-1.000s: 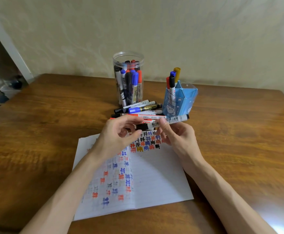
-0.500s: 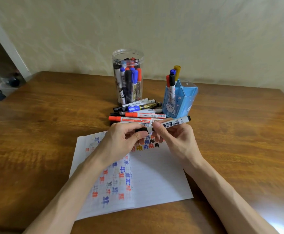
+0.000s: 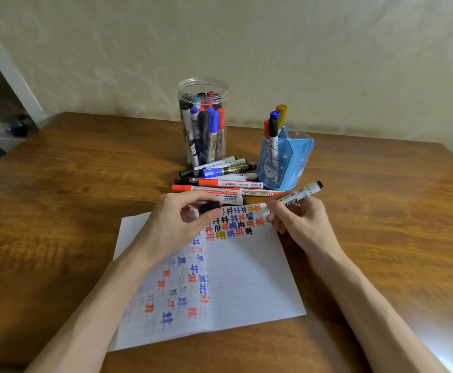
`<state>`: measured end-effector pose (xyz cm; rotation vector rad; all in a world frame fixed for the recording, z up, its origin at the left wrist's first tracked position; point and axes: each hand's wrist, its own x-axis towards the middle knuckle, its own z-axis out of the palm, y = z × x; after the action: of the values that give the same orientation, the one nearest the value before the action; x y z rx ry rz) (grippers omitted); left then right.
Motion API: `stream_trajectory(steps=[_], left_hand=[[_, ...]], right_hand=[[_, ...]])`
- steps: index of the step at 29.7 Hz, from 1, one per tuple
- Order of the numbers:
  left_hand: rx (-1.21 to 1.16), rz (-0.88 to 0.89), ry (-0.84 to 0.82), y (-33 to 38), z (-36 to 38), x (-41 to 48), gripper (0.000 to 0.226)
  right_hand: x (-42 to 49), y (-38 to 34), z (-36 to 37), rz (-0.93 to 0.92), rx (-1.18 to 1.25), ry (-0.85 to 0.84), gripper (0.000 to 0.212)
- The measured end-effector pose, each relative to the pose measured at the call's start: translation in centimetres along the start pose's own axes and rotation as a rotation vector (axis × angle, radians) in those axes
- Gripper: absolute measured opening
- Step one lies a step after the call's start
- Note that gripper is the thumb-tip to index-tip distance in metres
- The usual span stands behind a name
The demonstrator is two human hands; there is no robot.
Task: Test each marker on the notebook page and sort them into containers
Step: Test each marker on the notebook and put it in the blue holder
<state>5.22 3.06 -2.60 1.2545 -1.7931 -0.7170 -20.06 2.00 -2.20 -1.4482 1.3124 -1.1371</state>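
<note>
An open notebook [image 3: 247, 278] lies on the wooden table, its pages covered in black, red, blue and gold test marks. My left hand [image 3: 177, 224] pinches a black marker cap [image 3: 209, 206] above the top of the page. My right hand [image 3: 298, 222] grips a white marker [image 3: 298, 193] with its black end pointing up and right; its tip is hidden near the page's top right. Behind the notebook lies a pile of loose markers [image 3: 220, 181].
A clear round jar [image 3: 203, 87] packed with markers stands behind the pile. A blue pen holder [image 3: 287, 162] with a few markers stands to its right. The table [image 3: 72, 184] meets a pale wall at the back; a shelf area shows at far left.
The cap has come off the marker: my left hand drew it leftward while my right hand carried the marker body to the right. The camera view also dipped slightly.
</note>
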Motion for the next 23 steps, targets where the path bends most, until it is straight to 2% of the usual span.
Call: stream_trajectory(steps=[5,9,15,23], left_hand=[[0.035,0.009,0.012,-0.38,0.03,-0.26,0.034],[0.041,0.015,0.009,-0.53,0.07,-0.23,0.036],[0.061,0.018,0.009,-0.74,0.24,-0.23,0.040],[0.066,0.007,0.003,-0.70,0.23,-0.22,0.040]], right_hand=[[-0.34,0.15,0.47,-0.026,-0.097,-0.002,0.023],[-0.12,0.22,0.50,-0.027,-0.174,0.049,0.014],[-0.41,0.12,0.88,-0.045,-0.269,0.083,0.020],[-0.73,0.03,1.08,-0.102,-0.316,0.059,0.015]])
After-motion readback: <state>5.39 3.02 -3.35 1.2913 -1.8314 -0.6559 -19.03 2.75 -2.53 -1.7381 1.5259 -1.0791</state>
